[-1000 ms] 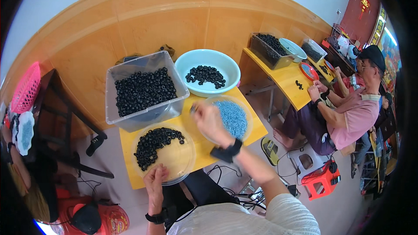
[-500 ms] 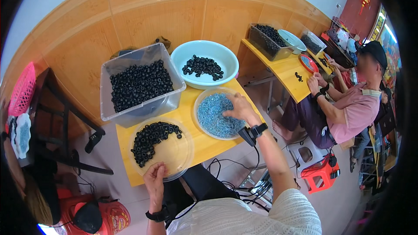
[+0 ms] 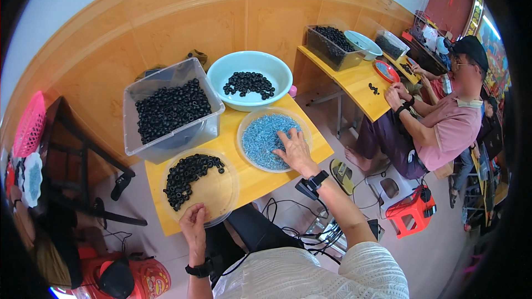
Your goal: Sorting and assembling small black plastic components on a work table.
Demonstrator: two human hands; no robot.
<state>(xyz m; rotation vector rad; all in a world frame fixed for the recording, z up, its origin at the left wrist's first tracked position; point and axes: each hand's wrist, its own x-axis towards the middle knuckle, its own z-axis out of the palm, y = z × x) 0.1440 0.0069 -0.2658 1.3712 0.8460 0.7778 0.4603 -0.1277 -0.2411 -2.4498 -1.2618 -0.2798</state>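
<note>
My right hand is spread over a shallow round container of small, glassy blue beads, its fingertips touching them. At the near edge of a clear round tray, my left hand is closed, thumb and fingertips together. Whatever it holds, if anything, is too small to make out. Black rings lie in a curved heap along the tray's far left side, just beyond that hand. Each wrist wears a black band.
A clear plastic box full of black rings stands at the table's far left, beside a light blue basin holding more. To the right, a co-worker sits at another yellow table. Cables and a slipper lie on the floor.
My right hand's fingers have come down flatter onto the blue beads. My left hand stays closed at the tray's edge. The whole view has shifted slightly.
</note>
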